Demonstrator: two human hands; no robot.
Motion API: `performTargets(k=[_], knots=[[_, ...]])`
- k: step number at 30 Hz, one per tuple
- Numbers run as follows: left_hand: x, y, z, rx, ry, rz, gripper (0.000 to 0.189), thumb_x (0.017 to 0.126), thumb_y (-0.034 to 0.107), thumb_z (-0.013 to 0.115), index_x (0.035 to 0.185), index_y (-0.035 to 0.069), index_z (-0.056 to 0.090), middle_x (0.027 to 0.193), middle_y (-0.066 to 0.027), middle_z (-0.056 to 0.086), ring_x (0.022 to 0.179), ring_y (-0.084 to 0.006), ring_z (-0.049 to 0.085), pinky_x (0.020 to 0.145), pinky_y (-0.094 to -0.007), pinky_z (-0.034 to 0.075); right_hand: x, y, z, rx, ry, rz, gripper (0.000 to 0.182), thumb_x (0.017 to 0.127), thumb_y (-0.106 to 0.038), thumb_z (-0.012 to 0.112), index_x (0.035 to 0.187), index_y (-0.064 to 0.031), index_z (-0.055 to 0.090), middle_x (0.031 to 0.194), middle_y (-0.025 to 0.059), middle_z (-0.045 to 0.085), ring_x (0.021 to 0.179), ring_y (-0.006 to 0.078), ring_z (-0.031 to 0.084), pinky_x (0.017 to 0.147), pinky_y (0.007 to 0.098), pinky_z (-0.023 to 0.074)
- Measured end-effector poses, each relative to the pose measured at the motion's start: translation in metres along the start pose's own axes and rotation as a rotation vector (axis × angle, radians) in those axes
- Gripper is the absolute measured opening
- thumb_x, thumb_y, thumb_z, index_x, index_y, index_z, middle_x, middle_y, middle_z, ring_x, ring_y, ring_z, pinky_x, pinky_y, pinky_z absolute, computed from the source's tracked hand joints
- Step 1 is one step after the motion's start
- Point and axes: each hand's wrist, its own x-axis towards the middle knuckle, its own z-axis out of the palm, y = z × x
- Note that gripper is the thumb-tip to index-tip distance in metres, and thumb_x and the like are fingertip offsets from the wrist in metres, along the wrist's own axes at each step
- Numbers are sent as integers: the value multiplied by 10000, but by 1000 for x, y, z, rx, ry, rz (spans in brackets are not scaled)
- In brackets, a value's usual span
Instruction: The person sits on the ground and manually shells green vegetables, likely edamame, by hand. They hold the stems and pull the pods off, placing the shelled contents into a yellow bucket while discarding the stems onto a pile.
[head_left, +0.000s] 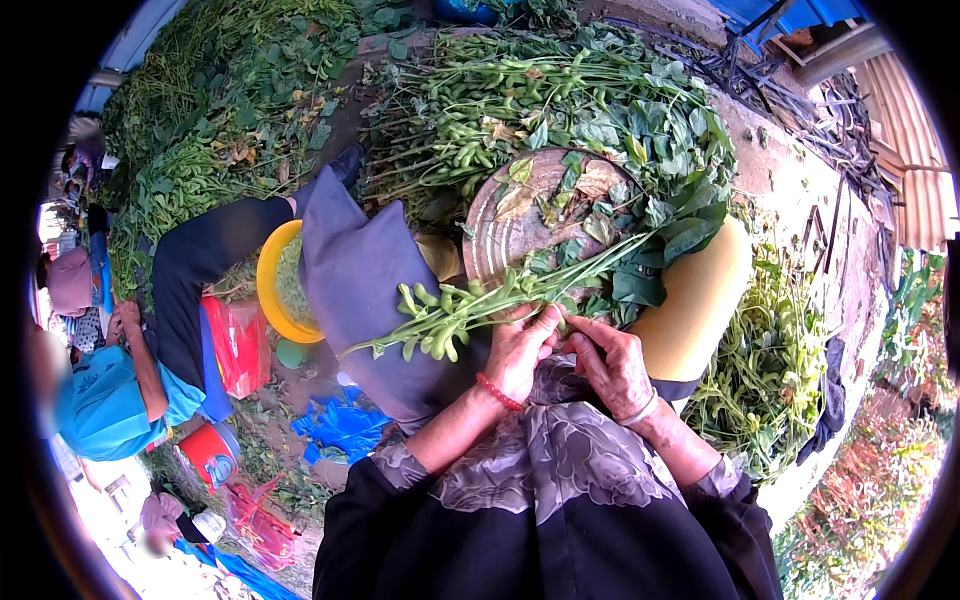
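Note:
My left hand (517, 349), with a red bead bracelet at the wrist, grips green soybean stalks (480, 307) that lie across my lap. Plump pods hang at their left end and broad leaves spread at the right. My right hand (611, 364), with a pale band at the wrist, is close beside the left. Its index finger and thumb are near the stalks; whether they pinch a pod or leaf I cannot tell. Beyond the stalks rests a round, flat, worn tray or lid (487, 251) with dry and green leaves on it.
Heaps of podded soybean plants (487, 97) lie ahead, with more plants (765, 375) at the right. At the left are a yellow-rimmed container (268, 281), a red bag (238, 349), a blue plastic bag (341, 427) and a red bucket (206, 454). A person in turquoise (112, 405) sits nearby.

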Motion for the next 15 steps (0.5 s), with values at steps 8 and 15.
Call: performTargets(k=[8,15], knots=[[1,2,1,36,-63,48,179,866,194,583,952,38,573,764,33,509,598,-23,410,489,-152,308,6,19,-2,347,-120,148,244,876,-70,485,1078,47,557,753,44,621,572,80,527,547,222,453],[4,0,1,40,-8,30,183,879,202,564,949,33,561,744,28,499,607,-27,416,500,-148,308,6,4,-3,227,-64,110,234,870,-61,479,1060,49,562,740,55,630,566,91,542,537,235,462]])
